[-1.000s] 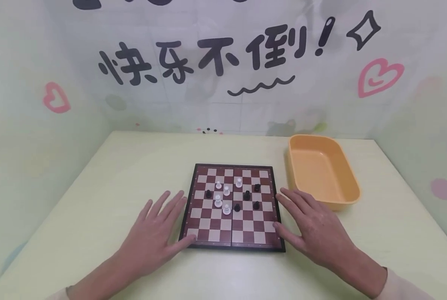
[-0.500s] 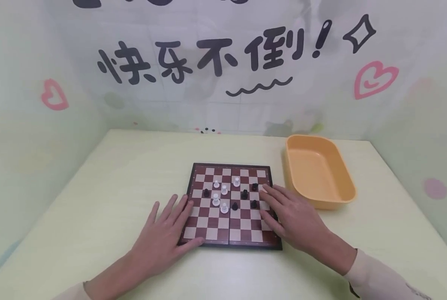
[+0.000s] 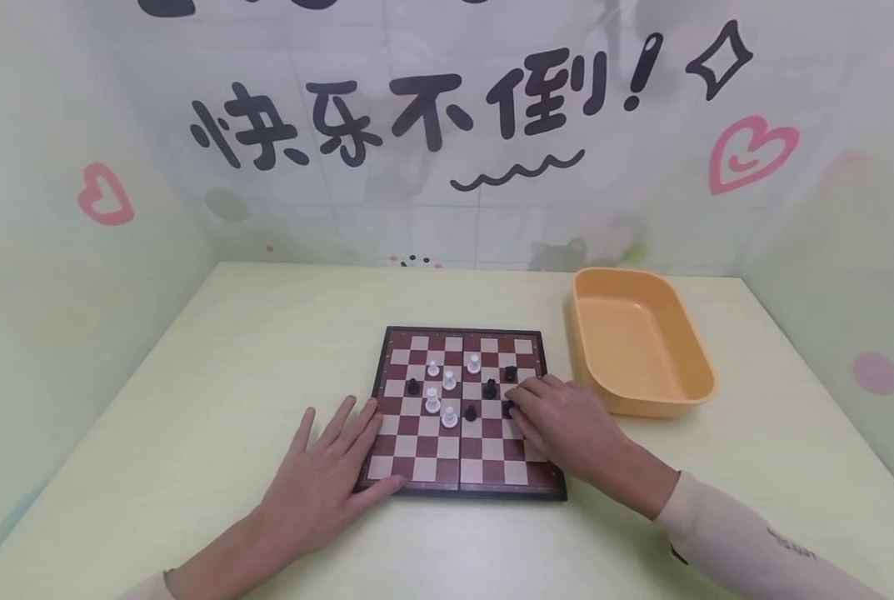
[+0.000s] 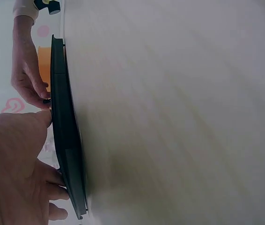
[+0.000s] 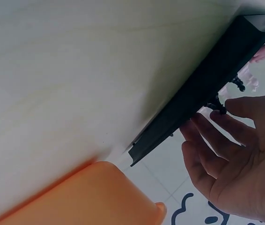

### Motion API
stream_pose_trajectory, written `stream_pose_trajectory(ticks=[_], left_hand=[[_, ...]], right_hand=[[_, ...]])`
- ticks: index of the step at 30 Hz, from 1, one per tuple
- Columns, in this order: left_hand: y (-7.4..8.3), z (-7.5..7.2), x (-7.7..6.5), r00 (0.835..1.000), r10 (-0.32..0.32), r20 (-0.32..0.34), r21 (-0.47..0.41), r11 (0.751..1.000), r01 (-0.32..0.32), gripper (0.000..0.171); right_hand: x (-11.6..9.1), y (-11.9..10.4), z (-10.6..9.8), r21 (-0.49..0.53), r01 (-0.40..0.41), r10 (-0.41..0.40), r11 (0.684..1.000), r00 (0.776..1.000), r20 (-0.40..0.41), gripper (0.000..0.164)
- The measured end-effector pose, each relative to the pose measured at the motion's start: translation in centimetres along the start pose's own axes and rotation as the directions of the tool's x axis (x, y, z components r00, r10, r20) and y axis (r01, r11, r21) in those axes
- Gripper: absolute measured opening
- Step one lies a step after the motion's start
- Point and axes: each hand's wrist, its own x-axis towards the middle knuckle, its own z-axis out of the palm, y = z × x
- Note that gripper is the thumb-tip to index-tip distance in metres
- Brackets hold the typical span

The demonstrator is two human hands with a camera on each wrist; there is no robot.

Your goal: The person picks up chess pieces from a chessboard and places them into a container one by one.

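Note:
A folding chessboard [image 3: 424,446] lies on the table with several white and black chess pieces standing on it. My left hand [image 3: 315,492] rests at its left side, fingers spread along the edge and thumb over the near-left corner. At the right side, my right hand [image 3: 566,421] reaches over the board and pinches a black chess piece [image 5: 215,104] between thumb and fingertips; the hand partly hides it in the head view. Beyond the fingertips stands another black piece [image 3: 510,373], with a black piece [image 3: 489,388] to its left. White pieces such as a white rook [image 3: 474,363] stand nearer the middle.
An orange plastic bin [image 3: 641,404] stands at the back right, just beyond the right hand. A printed wall sheet [image 3: 327,225] rises behind the pale table [image 3: 267,333], with side panels left and right.
My right hand has moved left from the board's right edge onto the board, and its fingers have closed on a black chess piece. The left hand has shifted slightly and stays at the left edge.

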Motion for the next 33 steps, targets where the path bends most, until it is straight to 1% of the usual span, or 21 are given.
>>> stream_pose_trajectory(ticks=[3, 10, 18, 26, 30, 33], left_hand=[[0.05, -0.04, -0.1, 1.0, -0.002, 0.004, 0.006, 1.0, 0.002, 0.087], [0.15, -0.19, 0.25, 1.0, 0.013, 0.002, 0.017, 1.0, -0.013, 0.088], [0.05, -0.37, 0.24, 0.999, -0.001, 0.053, 0.051, 0.999, -0.002, 0.092], [0.06, -0.51, 0.19, 0.998, -0.006, 0.064, 0.027, 1.0, 0.004, 0.092], [0.07, -0.59, 0.24, 0.998, -0.004, 0.068, 0.016, 1.0, 0.003, 0.092], [0.05, -0.64, 0.26, 0.998, -0.001, 0.069, 0.023, 1.0, -0.001, 0.092]], right_hand=[[0.12, 0.19, 0.33, 0.011, 0.006, -0.005, 1.0, 1.0, -0.015, 0.019], [0.13, 0.48, 0.24, 0.017, -0.01, 0.01, 1.0, 1.0, -0.024, 0.016], [0.29, 0.34, 0.21, 0.013, -0.012, 0.012, 1.0, 1.0, -0.004, 0.016], [0.21, 0.45, 0.36, 0.003, 0.013, -0.013, 1.0, 0.999, -0.046, 0.017], [0.23, 0.52, 0.34, -0.004, 0.025, -0.025, 1.0, 0.998, -0.049, 0.018], [0.25, 0.49, 0.27, -0.005, 0.019, -0.02, 1.0, 0.999, -0.045, 0.017]])
